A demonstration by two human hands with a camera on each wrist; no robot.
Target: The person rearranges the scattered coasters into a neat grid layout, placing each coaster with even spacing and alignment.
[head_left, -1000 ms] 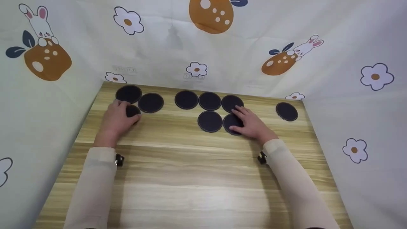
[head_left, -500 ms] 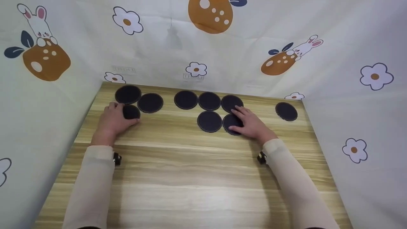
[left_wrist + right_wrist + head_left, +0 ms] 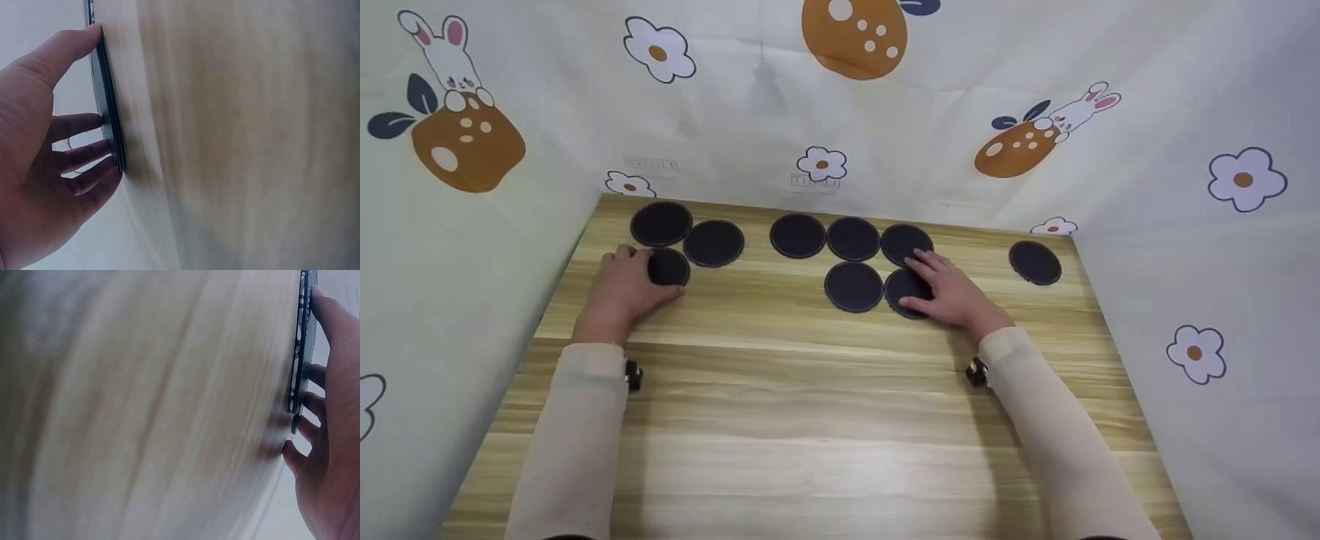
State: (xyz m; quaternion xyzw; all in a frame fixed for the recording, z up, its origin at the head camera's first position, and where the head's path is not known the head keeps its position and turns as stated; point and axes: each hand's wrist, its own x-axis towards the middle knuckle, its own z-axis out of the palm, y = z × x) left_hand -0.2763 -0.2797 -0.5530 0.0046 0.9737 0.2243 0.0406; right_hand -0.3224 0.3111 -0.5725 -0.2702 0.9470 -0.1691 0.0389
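My left hand [image 3: 619, 289] lies round the left and near sides of a round black coaster [image 3: 670, 268] on the wood-grain table. Its thumb is at the near edge and its fingertips at the left edge; in the left wrist view the slightly bent fingers [image 3: 93, 180] reach the dark coaster edge. My right hand [image 3: 952, 296] rests with spread fingers on another black coaster [image 3: 906, 289], partly covering it. Its upper fingertips overlap the coaster behind [image 3: 906, 244]. From the right wrist the thumb [image 3: 329, 315] and fingers show along a coaster's stitched side.
Two more coasters [image 3: 661, 223] [image 3: 714, 243] sit near the left hand. Left of the right hand are further coasters [image 3: 798, 235] [image 3: 853, 238] [image 3: 853, 286], and a lone one [image 3: 1035, 262] lies at far right. A patterned cloth [image 3: 720, 150] stands round the table's back and sides.
My left hand has slid a little left, showing more of the coaster beside it, which stays in place. My right hand has not visibly moved.
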